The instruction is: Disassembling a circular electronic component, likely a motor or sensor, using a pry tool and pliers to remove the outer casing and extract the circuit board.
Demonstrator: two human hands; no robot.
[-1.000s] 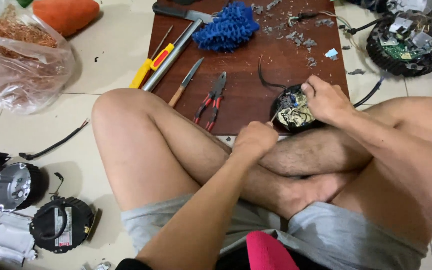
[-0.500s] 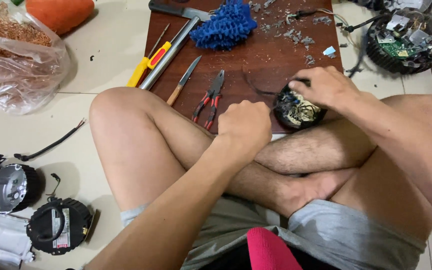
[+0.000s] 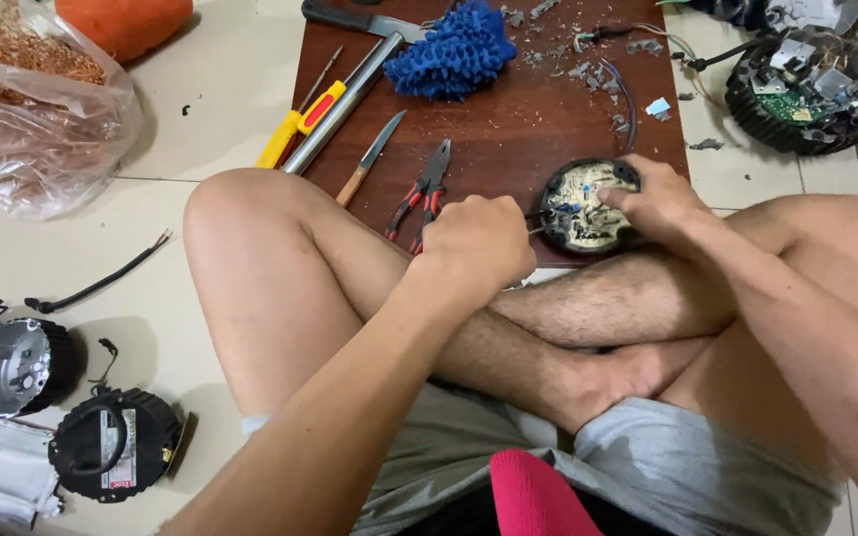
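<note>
I sit cross-legged on a tiled floor before a dark wooden board [image 3: 508,129]. A round black housing with a pale circuit board [image 3: 580,206] rests at the board's near edge, by my shin. My right hand [image 3: 659,199] grips its right side, thumb on the circuit face. My left hand [image 3: 479,243] is closed on a thin metal tool whose tip reaches the housing's left rim; most of the tool is hidden in the fist.
On the board lie red-handled pliers [image 3: 421,191], a knife [image 3: 369,159], a yellow-handled screwdriver [image 3: 300,121], a metal rod, a blue duster [image 3: 454,50] and debris. Another open round unit [image 3: 808,89] sits right; black housings [image 3: 101,447] left; a plastic bag [image 3: 32,109] top left.
My left hand has moved from my shin up to the housing's left rim with the tool. The right hand shifted onto the housing's right side. The view has tilted slightly.
</note>
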